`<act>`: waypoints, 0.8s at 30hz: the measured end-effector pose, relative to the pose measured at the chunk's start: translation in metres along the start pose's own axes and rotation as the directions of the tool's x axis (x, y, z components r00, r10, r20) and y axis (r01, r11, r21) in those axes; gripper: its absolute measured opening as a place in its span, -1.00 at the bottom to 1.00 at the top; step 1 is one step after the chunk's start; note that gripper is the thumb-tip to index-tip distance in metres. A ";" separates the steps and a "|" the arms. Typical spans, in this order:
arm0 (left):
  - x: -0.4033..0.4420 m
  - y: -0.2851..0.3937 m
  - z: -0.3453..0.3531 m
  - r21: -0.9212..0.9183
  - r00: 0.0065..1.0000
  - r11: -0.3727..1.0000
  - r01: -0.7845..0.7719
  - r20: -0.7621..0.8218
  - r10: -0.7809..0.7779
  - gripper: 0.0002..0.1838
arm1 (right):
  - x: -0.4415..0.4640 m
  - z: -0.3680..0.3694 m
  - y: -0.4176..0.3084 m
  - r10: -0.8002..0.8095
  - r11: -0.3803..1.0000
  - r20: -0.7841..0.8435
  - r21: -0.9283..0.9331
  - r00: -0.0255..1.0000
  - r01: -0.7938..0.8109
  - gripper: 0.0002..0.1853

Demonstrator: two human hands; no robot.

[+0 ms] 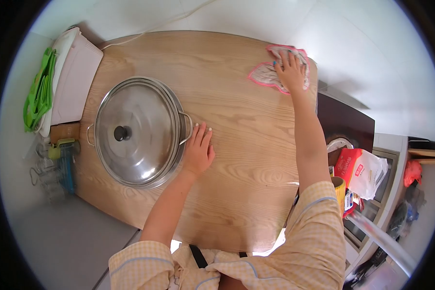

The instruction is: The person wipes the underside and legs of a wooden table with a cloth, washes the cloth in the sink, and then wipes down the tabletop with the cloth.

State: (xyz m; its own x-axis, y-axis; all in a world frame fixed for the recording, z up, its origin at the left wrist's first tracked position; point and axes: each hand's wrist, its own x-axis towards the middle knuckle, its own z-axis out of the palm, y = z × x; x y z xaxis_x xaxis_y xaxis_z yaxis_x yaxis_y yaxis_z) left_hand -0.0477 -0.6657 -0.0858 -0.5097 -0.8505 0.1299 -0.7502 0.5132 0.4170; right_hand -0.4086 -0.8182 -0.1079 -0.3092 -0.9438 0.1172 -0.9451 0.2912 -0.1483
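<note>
Under my right hand (292,73) lies a pale cleaning cloth (266,75) with a pink edge, near the far right corner of the wooden table (237,159). The fingers of that hand are stretched out and press the cloth on the tabletop. My left hand (198,152) rests flat on the table, fingers spread, beside the right handle of a large steel pot (137,130). Whether the fingertips touch the handle I cannot tell. The pot has its lid on, with a black knob (122,133) on top.
A pale pink box (77,82) with a green bag (39,92) stands at the left edge, glasses (50,171) nearer me. A white cord (154,30) runs along the wall. Right of the table are a red-and-white package (360,171) and a yellow roll (339,191).
</note>
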 end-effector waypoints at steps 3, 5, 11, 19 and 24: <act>-0.002 0.000 0.002 -0.002 1.000 1.000 -0.011 -0.024 0.011 -0.50 | -0.023 -0.004 0.014 0.101 0.995 -0.021 -0.025 0.995 -0.101 -0.40; -0.002 0.000 0.003 0.018 0.999 1.000 -0.010 -0.044 0.011 -0.49 | -0.041 -0.005 0.015 0.111 0.993 -0.051 -0.023 0.993 -0.112 -0.40; -0.003 0.000 0.009 0.020 0.996 1.000 -0.015 -0.092 0.017 -0.50 | -0.130 0.002 -0.020 -0.066 0.993 -0.152 -0.104 0.986 0.050 -0.37; -0.005 -0.004 0.016 0.075 0.977 0.994 -0.083 -0.191 0.096 -0.54 | -0.296 -0.036 -0.122 -0.329 0.939 0.054 0.122 0.943 0.321 -0.35; -0.009 -0.004 0.016 0.096 0.981 0.991 -0.090 -0.165 0.105 -0.56 | -0.407 -0.064 -0.141 -0.300 0.943 0.141 0.192 0.944 0.271 -0.32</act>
State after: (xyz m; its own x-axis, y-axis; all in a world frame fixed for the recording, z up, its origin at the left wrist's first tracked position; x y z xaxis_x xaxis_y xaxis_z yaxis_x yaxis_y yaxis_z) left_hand -0.0469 -0.6587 -0.1035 -0.5089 -0.7992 0.3198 -0.7385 0.5962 0.3150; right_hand -0.1563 -0.4653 -0.0720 0.0067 -0.9998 0.0168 -0.9548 -0.0114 -0.2970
